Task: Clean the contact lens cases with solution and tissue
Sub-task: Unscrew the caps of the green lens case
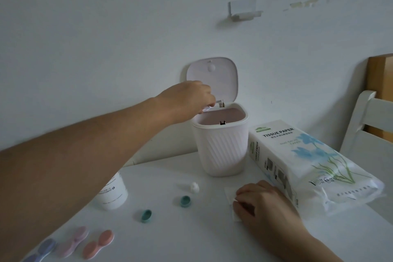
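Note:
My left hand (189,100) reaches over the open white desk bin (221,147) and pinches a crumpled white tissue (207,109) at its rim. My right hand (263,204) rests on the table with fingers curled, holding a folded white tissue (230,192) flat. Two loose teal caps (185,201) (146,215) lie on the table. Three closed lens cases lie at the front left: orange (98,244), pink (73,244) and blue-purple (41,251). A white solution bottle (112,193) stands partly behind my left forearm, its small white cap (194,187) lying apart.
A pack of tissue paper (308,166) lies to the right of the bin. The bin's lid (212,78) stands up against the wall. A white chair (368,125) stands at the right edge of the white table (180,236).

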`<state>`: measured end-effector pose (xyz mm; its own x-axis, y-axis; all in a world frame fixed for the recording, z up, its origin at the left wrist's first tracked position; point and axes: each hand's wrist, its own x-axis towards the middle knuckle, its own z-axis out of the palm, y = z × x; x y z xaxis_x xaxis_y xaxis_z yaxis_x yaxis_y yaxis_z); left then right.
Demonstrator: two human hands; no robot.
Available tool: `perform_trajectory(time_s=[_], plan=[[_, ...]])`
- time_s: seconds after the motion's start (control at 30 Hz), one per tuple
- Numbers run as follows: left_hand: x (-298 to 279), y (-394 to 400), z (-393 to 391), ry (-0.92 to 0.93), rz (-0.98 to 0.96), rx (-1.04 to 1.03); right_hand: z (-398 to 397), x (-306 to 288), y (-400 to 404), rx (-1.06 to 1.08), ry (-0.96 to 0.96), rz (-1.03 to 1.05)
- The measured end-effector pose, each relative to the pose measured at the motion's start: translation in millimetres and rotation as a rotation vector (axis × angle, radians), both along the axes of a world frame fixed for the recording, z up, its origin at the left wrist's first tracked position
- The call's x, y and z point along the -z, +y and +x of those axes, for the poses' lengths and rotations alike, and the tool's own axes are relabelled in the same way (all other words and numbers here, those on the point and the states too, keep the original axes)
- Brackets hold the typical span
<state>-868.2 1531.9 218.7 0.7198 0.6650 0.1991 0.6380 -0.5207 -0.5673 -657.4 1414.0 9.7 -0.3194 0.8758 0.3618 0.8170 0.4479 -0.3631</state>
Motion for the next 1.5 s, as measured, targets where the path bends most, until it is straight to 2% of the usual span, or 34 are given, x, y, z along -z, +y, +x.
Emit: perform_trajectory(time_s=[0.4,0.8,0.87,1.0,1.07,1.2,1.37,1.43,1.5], plan=[[2,-10,-5,-0.002,0.079,0.041,-1,2,0,0.013,0.004,0.034],[1,-19,-6,-0.047,0.056,0.046,-1,1,-1,0.01,-0.002,0.034],[4,-23,-6,-0.25,0.006,0.031,-1,1,-1,0.003,0.012,0.045],[21,-35,-4,-0.945,-0.177,-0.074,-1,1,0,-0.009,0.039,0.061],[31,-42,-4,-1.164,-0.236,-0.114,1,4,1,-0.022,0.073,0.074],[46,-74,-19,-1.432,-0.307,-0.113,1,4,0,-0.006,0.249,0.159],[78,-134,-50,-1.672,-0.458,-0.048,-7,-17,-13,-0.094,0.582,0.256],[96,-153,-62,-1.725,-0.534,-0.023,-15,-34,-22,-0.123,0.705,0.196],[114,-167,-72,-1.755,-0.58,-0.007,-28,-51,-27,-0.157,0.859,0.048]])
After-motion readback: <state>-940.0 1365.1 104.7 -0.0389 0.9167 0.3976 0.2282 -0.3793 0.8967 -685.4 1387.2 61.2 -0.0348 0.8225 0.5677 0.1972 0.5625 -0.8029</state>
